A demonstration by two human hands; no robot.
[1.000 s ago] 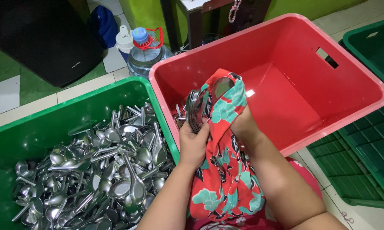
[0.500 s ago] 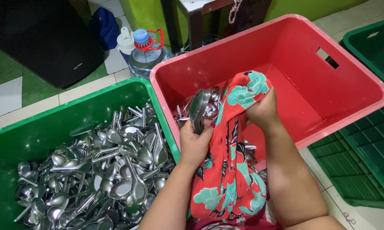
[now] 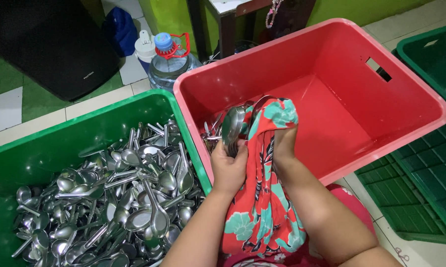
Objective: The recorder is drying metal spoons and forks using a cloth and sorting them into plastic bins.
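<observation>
Both hands sit lower over the red crate [image 3: 381,143] than half a second ago; cloth top now drapes the right hand. Left hand [image 3: 229,168], fingers pressed together, pinches a bunch of steel spoons [image 3: 233,129] at centre frame. Right hand [image 3: 283,144] is wrapped in the red floral cloth [image 3: 262,198], fingers hidden, rubbing the bowls. Green crate [image 3: 84,143], lower left, holds a large heap of spoons [image 3: 129,198]; only a few lie in the red crate's left corner [image 3: 212,133]. Judgement: wiping barely begun, bulk remains.
</observation>
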